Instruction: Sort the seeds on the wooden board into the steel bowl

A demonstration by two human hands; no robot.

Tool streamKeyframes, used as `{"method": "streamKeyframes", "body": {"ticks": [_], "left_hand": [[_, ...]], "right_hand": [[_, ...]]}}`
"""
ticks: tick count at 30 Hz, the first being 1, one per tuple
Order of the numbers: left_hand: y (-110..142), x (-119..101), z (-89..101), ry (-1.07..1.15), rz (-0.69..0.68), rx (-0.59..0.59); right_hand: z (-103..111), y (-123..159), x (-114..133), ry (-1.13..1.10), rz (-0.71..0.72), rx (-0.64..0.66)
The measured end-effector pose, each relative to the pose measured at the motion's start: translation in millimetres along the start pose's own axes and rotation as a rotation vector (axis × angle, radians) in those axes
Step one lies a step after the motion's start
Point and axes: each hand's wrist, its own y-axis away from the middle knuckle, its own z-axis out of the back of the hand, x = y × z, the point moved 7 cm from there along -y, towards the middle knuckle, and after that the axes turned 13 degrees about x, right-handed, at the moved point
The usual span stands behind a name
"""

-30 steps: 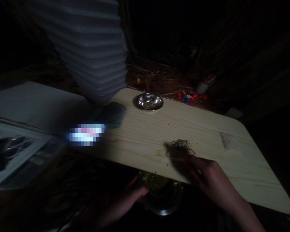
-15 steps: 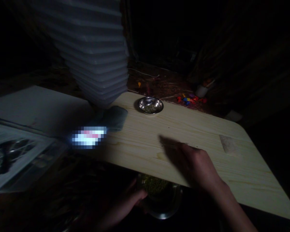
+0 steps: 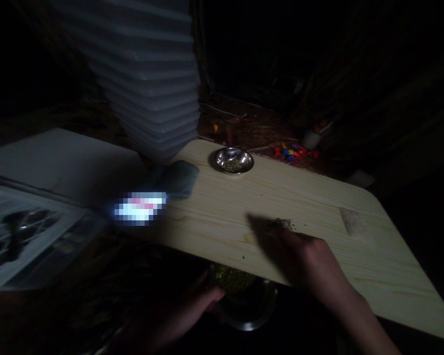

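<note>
In the head view, the light is dim and the right hand point(image 3: 314, 254) reaches over the pale wooden bench point(image 3: 299, 192), its fingers point(image 3: 289, 238) bent at the near side of a small heap of dark grains point(image 3: 284, 224). The fingertips are lost in shadow, so whether they are pinching any grains or only resting against them I cannot tell. A few loose specks lie apart from the heap on the wood. The left hand point(image 3: 203, 301) is below the near edge of the bench, gripping the left side of a large metal bowl point(image 3: 248, 324), thumb at the rim and the other fingers mostly hidden. Greenish grains point(image 3: 234, 280) fill the far part of that bowl, just under the bench edge. Near the bench's far edge stands a small shiny dish point(image 3: 234, 157) with some pale bits in it. To its left a grey-green cloth point(image 3: 183, 180) lies flat, next to a bright pixelated patch point(image 3: 140, 208). Behind the cloth rises a ridged white column point(image 3: 151, 84). Further left is an open plastic box point(image 3: 18, 268) with dark things inside; brightly coloured pieces point(image 3: 296, 152) lie beyond the bench.
</note>
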Motion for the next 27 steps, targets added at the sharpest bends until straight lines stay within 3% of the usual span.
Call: {"method": "streamKeyframes", "body": {"ticks": [3, 7, 10, 13, 16, 19, 22, 24, 27], "left_hand": [[1.6, 1.1, 4.5, -0.098, 0.035, -0.067], [-1.7, -3.8, -4.0, 0.008, -0.005, -0.019], [-4.3, -1.3, -4.4, 0.037, -0.006, 0.003], [-5.7, 4.5, -1.5, 0.021, -0.010, 0.048], [-4.8, 8.2, 2.9, 0.081, -0.040, 0.060], [-0.6, 10.9, 11.8, 0.105, -0.047, -0.030], [5.2, 17.3, 21.7, 0.087, 0.015, -0.127], [7.5, 20.1, 25.4, 0.076, 0.043, -0.146], [4.9, 16.8, 20.8, 0.058, 0.020, -0.081]], "right_hand": [[-9.2, 0.5, 11.9, -0.016, 0.011, 0.038], [-18.8, 20.5, 33.9, -0.134, 0.125, 0.117], [-15.9, 30.8, 30.5, -0.179, 0.088, 0.105], [-11.8, 23.4, 21.9, -0.137, 0.014, 0.061], [-16.1, 3.4, 31.2, -0.072, 0.055, 0.054], [-22.0, -10.9, 52.0, -0.013, 0.124, 0.044], [-21.1, -5.1, 66.1, -0.060, 0.209, 0.040], [-16.7, 9.5, 59.2, -0.130, 0.214, 0.046], [-8.6, 40.5, 16.0, -0.188, 0.035, 0.015]]}}
